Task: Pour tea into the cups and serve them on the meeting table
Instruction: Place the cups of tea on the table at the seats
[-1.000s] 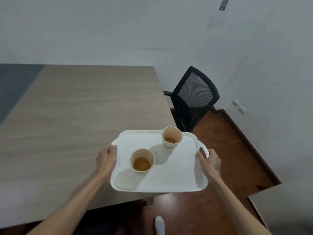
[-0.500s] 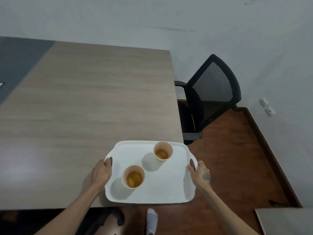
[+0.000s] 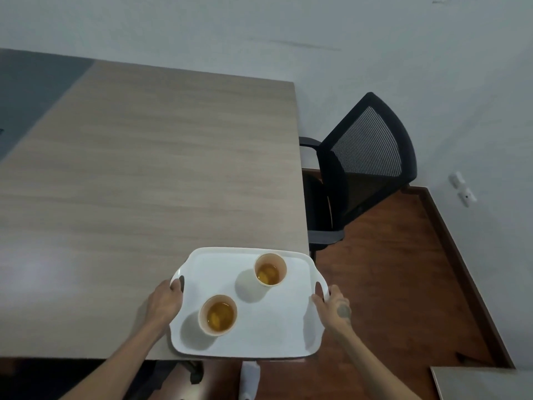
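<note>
Head cam: left hand [image 3: 164, 301] and right hand [image 3: 334, 306] each have fingers wrapped round a handle of the white tray [image 3: 277, 327], probably to keep it level. The tea-filled near cup [image 3: 218, 314] and far cup [image 3: 270, 272] ride on it, over the near right corner of the desk [image 3: 144, 183].

A black mesh chair [image 3: 372, 157] stands on reddish-brown wood floor [image 3: 403, 269]; a pale wood-grain table [image 3: 144, 168] lies just left of it; a white wall [image 3: 288, 24] rises behind it.

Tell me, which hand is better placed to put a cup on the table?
Probably the left hand: it holds the tray on the table side, close to the nearer cup; the right hand is over the floor.
</note>
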`<move>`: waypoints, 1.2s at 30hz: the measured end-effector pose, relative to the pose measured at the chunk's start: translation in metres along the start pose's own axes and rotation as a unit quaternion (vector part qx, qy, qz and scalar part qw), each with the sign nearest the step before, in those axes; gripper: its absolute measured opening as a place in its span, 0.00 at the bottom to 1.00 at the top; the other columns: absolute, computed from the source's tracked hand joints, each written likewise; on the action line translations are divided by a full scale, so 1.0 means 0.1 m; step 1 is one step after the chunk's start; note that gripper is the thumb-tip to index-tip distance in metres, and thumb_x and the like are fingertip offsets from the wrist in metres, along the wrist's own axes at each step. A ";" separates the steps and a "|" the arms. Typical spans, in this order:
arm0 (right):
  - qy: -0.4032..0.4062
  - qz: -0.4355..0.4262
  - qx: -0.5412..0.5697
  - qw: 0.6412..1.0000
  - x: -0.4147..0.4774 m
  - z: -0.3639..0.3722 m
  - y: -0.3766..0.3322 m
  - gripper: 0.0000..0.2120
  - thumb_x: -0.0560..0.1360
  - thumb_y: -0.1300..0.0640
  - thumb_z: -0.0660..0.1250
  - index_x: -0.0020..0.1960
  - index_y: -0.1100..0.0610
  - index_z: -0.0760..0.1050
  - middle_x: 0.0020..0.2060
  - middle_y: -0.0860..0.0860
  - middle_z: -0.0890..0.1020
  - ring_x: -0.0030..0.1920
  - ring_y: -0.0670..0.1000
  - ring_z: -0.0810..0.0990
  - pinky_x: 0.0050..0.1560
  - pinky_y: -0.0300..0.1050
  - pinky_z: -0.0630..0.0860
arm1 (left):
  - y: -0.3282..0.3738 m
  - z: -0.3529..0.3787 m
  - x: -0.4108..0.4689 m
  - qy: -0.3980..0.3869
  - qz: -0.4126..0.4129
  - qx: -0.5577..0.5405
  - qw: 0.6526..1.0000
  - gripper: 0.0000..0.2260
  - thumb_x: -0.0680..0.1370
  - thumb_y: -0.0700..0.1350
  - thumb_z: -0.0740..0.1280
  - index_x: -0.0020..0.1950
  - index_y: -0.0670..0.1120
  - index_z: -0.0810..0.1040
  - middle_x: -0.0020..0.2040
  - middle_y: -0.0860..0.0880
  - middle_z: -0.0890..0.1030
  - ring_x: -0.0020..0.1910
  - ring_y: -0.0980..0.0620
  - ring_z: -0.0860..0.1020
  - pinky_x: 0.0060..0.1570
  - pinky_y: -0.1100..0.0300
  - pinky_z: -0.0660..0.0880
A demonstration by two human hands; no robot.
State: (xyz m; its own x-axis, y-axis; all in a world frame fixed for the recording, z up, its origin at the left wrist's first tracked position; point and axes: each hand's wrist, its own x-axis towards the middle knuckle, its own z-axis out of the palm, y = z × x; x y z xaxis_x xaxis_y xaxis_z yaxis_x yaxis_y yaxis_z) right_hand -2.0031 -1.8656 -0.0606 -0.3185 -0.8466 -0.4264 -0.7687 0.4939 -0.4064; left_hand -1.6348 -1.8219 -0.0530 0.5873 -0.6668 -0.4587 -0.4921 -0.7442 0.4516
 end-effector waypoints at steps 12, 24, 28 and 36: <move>-0.003 0.001 0.002 1.000 0.06 -0.03 -0.02 0.15 0.79 0.46 0.65 0.53 0.57 0.67 0.44 0.52 0.75 0.43 0.53 0.77 0.39 0.45 0.74 | 0.06 0.07 0.15 -0.003 0.006 -0.004 1.000 0.17 0.82 0.51 0.55 0.48 0.40 0.77 0.47 0.39 0.81 0.47 0.38 0.75 0.42 0.50 0.68; -0.027 0.006 0.002 1.000 0.10 -0.04 -0.03 0.19 0.79 0.46 0.65 0.63 0.58 0.68 0.49 0.53 0.76 0.45 0.54 0.76 0.40 0.46 0.75 | 0.03 0.04 0.15 -0.022 0.015 0.024 0.999 0.18 0.82 0.55 0.54 0.52 0.42 0.75 0.48 0.41 0.77 0.46 0.41 0.72 0.44 0.51 0.68; 0.027 -0.057 -0.020 0.998 0.05 -0.04 -0.03 0.22 0.79 0.49 0.66 0.68 0.57 0.67 0.64 0.55 0.74 0.61 0.56 0.75 0.59 0.54 0.77 | 0.03 0.03 0.13 -0.024 0.016 0.022 0.999 0.18 0.83 0.55 0.54 0.51 0.41 0.74 0.47 0.41 0.77 0.45 0.41 0.71 0.44 0.50 0.68; -0.009 -0.358 -0.042 0.933 -0.20 -0.19 -0.57 0.44 0.69 0.49 0.76 0.78 0.54 0.58 0.77 0.51 0.62 0.76 0.53 0.59 0.72 0.51 0.66 | -0.06 0.08 0.17 -0.024 0.007 0.025 0.999 0.18 0.83 0.55 0.54 0.52 0.41 0.75 0.51 0.39 0.80 0.45 0.41 0.72 0.44 0.51 0.68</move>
State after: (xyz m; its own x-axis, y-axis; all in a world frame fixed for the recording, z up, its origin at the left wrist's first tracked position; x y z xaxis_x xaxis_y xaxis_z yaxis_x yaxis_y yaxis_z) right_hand -1.9634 -1.8802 -0.0138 0.3026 -0.9494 -0.0837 -0.8218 -0.2154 -0.5275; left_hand -1.6276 -1.8288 -0.0698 0.5504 -0.6767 -0.4890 -0.5313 -0.7357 0.4202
